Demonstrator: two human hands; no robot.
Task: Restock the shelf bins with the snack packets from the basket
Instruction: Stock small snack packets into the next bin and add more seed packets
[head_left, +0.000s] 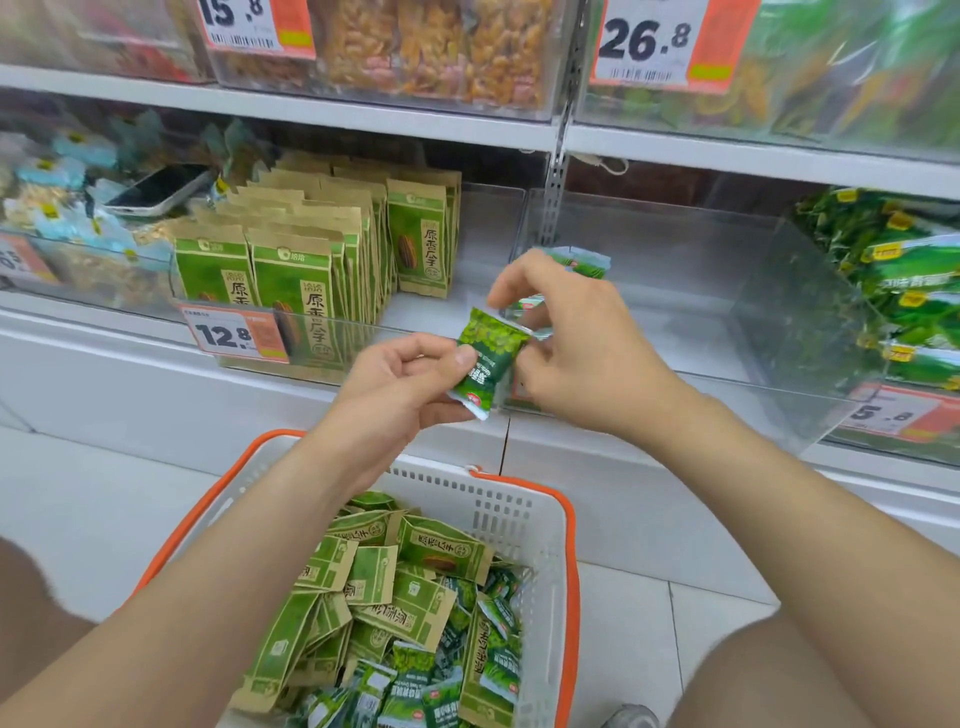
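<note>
Green packet (488, 358) pinched by left hand (400, 382); right hand (576, 343) grips other packets (584, 262).

Glossy green foil packet (485, 364); matt kraft-paper packets (291, 275); clear smooth plastic bin (675, 291); white perforated plastic basket (498, 514), orange rim.

White shop shelving (311, 111) stands on a pale tiled floor (104, 493).
</note>
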